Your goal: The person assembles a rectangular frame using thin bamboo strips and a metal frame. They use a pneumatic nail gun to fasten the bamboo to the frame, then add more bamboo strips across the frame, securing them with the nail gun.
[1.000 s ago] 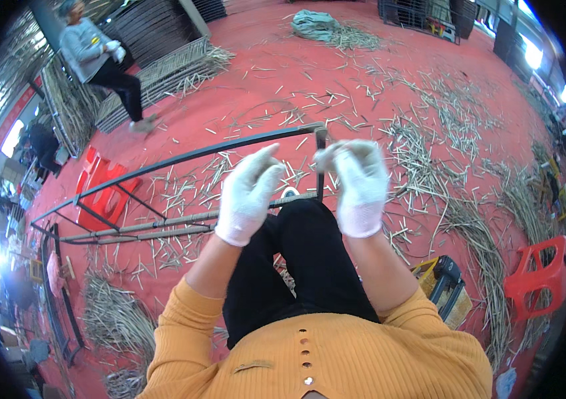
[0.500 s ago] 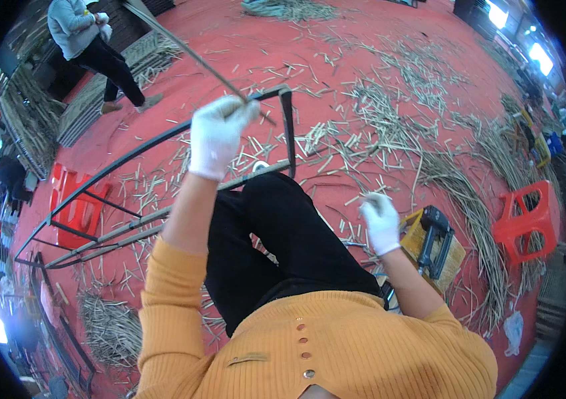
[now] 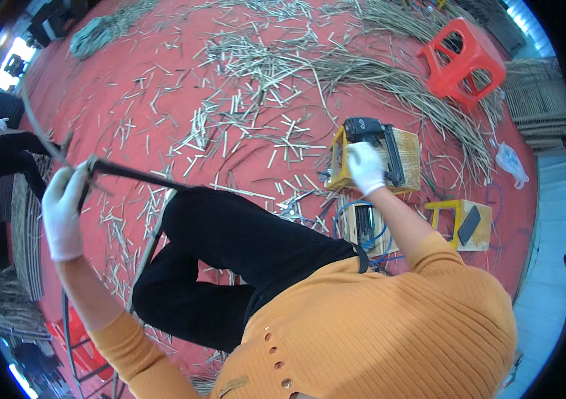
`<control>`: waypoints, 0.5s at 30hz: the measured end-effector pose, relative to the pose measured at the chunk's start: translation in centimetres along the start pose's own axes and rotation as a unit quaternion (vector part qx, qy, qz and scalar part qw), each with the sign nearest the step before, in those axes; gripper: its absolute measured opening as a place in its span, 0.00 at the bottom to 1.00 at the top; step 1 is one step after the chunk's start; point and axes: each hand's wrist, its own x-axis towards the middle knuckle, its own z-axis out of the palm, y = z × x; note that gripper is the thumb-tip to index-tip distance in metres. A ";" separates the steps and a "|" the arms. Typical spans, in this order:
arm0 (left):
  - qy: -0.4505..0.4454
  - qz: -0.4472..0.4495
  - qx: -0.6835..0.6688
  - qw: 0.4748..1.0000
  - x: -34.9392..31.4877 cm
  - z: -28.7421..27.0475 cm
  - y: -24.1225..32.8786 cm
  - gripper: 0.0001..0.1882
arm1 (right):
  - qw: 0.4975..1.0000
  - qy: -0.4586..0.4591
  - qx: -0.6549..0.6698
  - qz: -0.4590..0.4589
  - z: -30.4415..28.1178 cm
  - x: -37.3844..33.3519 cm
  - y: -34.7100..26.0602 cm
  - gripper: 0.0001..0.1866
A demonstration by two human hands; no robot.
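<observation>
In a white glove, my left hand (image 3: 63,216) pinches a thin cane strip (image 3: 40,130) at the corner of a dark metal frame (image 3: 140,174). The strip rises past the fingers toward the upper left. My right hand (image 3: 366,169), gloved too, is closed over the handle of a black nail gun (image 3: 392,149). That gun lies on a small wooden stool (image 3: 408,143) with yellow-painted legs. My palm hides most of its handle. Part of the metal frame passes behind my black-trousered legs.
A red plastic stool (image 3: 466,63) stands at the upper right. A second nail gun (image 3: 365,223) with a blue hose sits by my right forearm, beside a small stool bearing a phone (image 3: 469,225). Cane bundles (image 3: 389,76) and cut scraps litter the red floor. Another person (image 3: 16,149) is at left.
My view has turned to the right. My right hand has moved from beside the stool onto the nail gun. My left hand keeps the cane strip, now at the frame's corner.
</observation>
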 end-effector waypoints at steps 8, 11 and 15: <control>0.087 0.040 0.055 0.994 1.8 -2.1 -3.3 0.14 | 0.912 -0.279 0.187 0.235 15.0 2.4 -5.6 0.14; 0.129 0.000 0.099 0.987 1.8 -2.6 -4.1 0.13 | 0.887 -0.320 0.115 0.312 18.9 3.7 -4.4 0.15; 0.206 -0.016 0.118 0.971 0.7 -2.9 -4.9 0.14 | 0.822 -0.400 0.011 0.405 22.7 7.0 -0.7 0.19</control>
